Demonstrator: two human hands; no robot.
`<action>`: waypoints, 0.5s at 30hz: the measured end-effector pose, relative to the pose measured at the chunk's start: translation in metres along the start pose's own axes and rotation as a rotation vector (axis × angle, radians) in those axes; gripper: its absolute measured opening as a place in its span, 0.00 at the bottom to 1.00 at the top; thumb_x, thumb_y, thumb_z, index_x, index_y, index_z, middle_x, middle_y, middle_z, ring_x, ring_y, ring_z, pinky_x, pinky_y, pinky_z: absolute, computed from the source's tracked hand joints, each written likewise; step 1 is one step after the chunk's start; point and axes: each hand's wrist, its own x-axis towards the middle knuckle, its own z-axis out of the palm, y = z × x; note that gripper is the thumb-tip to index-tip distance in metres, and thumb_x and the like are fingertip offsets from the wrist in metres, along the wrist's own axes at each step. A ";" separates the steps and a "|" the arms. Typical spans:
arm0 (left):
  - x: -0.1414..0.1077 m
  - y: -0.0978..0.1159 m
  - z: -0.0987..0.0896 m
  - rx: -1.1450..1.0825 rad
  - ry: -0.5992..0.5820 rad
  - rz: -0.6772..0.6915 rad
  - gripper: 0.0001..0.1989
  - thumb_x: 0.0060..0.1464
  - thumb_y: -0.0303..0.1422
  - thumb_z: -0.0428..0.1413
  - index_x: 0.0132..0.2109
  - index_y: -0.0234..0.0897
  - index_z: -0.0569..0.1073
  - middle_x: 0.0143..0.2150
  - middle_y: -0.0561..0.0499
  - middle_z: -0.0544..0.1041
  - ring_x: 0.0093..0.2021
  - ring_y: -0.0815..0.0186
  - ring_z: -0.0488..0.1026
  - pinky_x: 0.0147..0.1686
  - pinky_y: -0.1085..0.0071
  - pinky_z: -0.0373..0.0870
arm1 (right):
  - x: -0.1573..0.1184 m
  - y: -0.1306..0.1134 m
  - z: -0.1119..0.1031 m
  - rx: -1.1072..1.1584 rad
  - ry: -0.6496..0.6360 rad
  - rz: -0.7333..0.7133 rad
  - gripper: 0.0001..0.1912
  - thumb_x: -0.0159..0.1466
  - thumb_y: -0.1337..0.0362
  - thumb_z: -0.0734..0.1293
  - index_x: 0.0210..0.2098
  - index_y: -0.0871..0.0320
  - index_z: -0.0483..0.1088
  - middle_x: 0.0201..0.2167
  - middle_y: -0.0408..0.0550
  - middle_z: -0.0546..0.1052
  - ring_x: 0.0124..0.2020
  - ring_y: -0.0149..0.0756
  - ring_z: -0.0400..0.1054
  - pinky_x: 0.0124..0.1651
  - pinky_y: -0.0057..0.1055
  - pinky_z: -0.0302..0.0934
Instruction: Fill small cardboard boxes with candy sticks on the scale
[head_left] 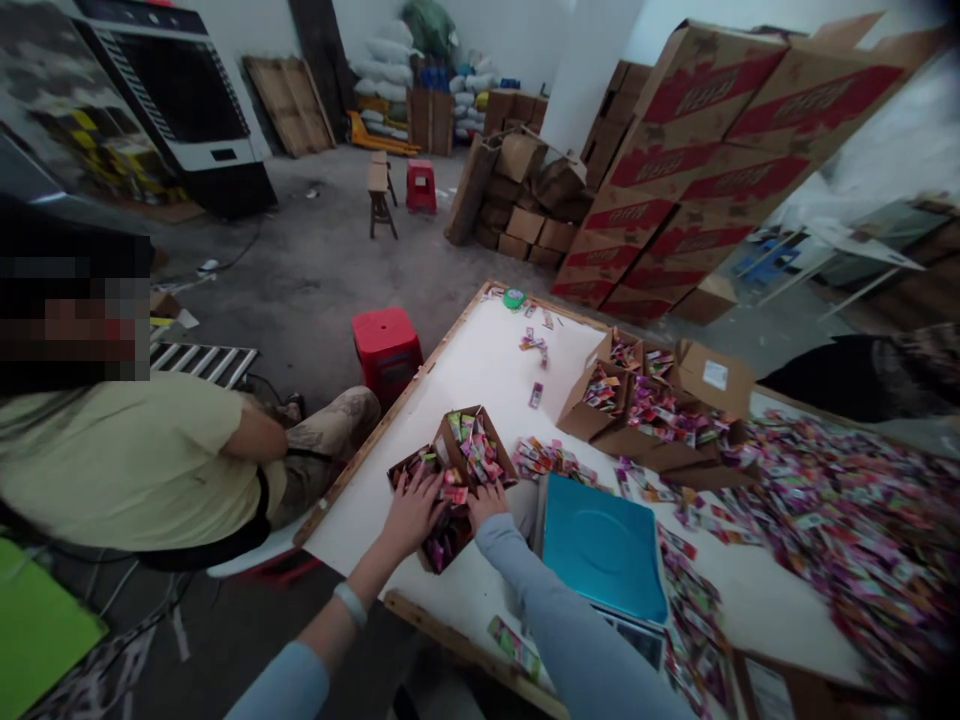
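Several small cardboard boxes (495,425) filled with colourful sachets (472,440) stand together at the near end of the white table. My left hand (411,508) lies over the left and front boxes, fingers spread on the sachets; it is open. At the lower edge of the right-hand box, my right hand (487,500) touches the sachets with its fingers apart and slightly bent. Its fingertips are partly lost among the packets. Just right of my right forearm is a scale with a blue top (600,545).
A large heap of sachets (862,540) covers the table's right side. Behind the scale, more filled boxes (652,440) stand in an open carton. A person in a yellow shirt (135,460) sits at left, near a red stool (386,345). Tall stacked cartons (675,160) rise beyond the table (480,360).
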 end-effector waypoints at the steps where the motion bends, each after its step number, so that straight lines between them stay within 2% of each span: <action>1: -0.004 0.000 0.003 0.029 -0.059 0.015 0.26 0.56 0.45 0.43 0.58 0.39 0.65 0.60 0.41 0.67 0.66 0.54 0.50 0.63 0.50 0.29 | 0.003 0.002 -0.001 0.001 0.007 -0.001 0.17 0.62 0.66 0.57 0.46 0.58 0.72 0.47 0.58 0.73 0.55 0.47 0.60 0.62 0.48 0.40; 3: -0.014 0.001 0.009 0.068 -0.161 0.061 0.33 0.52 0.51 0.47 0.60 0.36 0.64 0.63 0.37 0.62 0.67 0.51 0.48 0.62 0.48 0.23 | 0.010 0.006 -0.005 0.013 0.019 -0.015 0.16 0.62 0.66 0.57 0.45 0.58 0.73 0.47 0.60 0.73 0.55 0.48 0.60 0.61 0.49 0.42; 5: -0.022 0.002 0.014 0.081 -0.223 0.099 0.45 0.41 0.56 0.54 0.62 0.33 0.59 0.66 0.32 0.54 0.67 0.45 0.44 0.60 0.44 0.21 | 0.015 0.011 -0.010 0.034 0.028 -0.042 0.15 0.62 0.66 0.58 0.43 0.58 0.73 0.47 0.59 0.73 0.54 0.47 0.60 0.60 0.48 0.44; 7: -0.023 0.004 0.018 0.104 -0.247 0.103 0.53 0.33 0.54 0.60 0.63 0.31 0.56 0.66 0.29 0.50 0.67 0.40 0.42 0.59 0.40 0.24 | 0.015 0.017 -0.017 0.062 0.039 -0.078 0.15 0.61 0.66 0.59 0.44 0.58 0.73 0.47 0.57 0.73 0.53 0.45 0.61 0.60 0.45 0.46; 9: -0.017 0.006 0.021 0.172 -0.250 0.075 0.49 0.36 0.46 0.62 0.63 0.30 0.56 0.66 0.28 0.51 0.66 0.39 0.45 0.59 0.38 0.28 | 0.005 0.027 -0.023 0.097 0.066 -0.114 0.17 0.61 0.63 0.59 0.49 0.58 0.70 0.49 0.55 0.72 0.54 0.41 0.60 0.61 0.40 0.47; 11: -0.009 0.009 0.023 0.266 -0.241 0.037 0.41 0.42 0.38 0.60 0.63 0.30 0.57 0.65 0.29 0.53 0.65 0.40 0.48 0.58 0.37 0.33 | -0.015 0.042 -0.023 0.152 0.146 -0.110 0.21 0.62 0.62 0.59 0.54 0.58 0.65 0.54 0.54 0.69 0.57 0.40 0.57 0.63 0.37 0.46; 13: 0.000 0.012 0.025 0.342 -0.223 0.017 0.36 0.47 0.32 0.56 0.63 0.31 0.58 0.65 0.30 0.54 0.65 0.42 0.50 0.58 0.37 0.35 | -0.045 0.057 -0.012 0.196 0.231 -0.031 0.22 0.62 0.65 0.58 0.55 0.62 0.64 0.56 0.56 0.67 0.58 0.40 0.56 0.62 0.37 0.49; 15: 0.009 0.014 0.027 0.385 -0.188 0.010 0.33 0.48 0.31 0.54 0.62 0.32 0.59 0.65 0.31 0.56 0.64 0.43 0.52 0.58 0.37 0.36 | -0.078 0.064 0.011 0.229 0.233 0.111 0.19 0.62 0.70 0.57 0.51 0.65 0.67 0.49 0.60 0.72 0.51 0.42 0.64 0.55 0.37 0.58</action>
